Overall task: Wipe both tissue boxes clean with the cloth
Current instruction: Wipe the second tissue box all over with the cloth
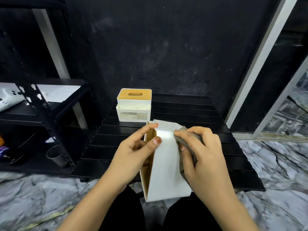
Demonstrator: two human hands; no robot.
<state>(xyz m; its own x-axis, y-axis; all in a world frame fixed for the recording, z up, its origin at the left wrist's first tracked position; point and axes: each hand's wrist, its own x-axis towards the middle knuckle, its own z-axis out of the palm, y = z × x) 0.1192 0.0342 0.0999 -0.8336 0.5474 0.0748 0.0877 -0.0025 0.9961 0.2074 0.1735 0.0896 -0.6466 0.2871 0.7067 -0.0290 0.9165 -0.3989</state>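
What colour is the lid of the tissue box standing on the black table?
The lid is light wooden tan with an oval slot; the box is white. Head view.

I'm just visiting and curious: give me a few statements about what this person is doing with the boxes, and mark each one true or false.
1. The left hand holds a white tissue box up off the black table. True.
2. The right hand is empty. False: it grips a grey cloth pressed against the held box.
3. A second tissue box stands on the table, untouched. True.
4. The second box has a blue lid. False: its top is tan, with an oval slot.
5. The cloth lies flat on the table. False: it is in the right hand.
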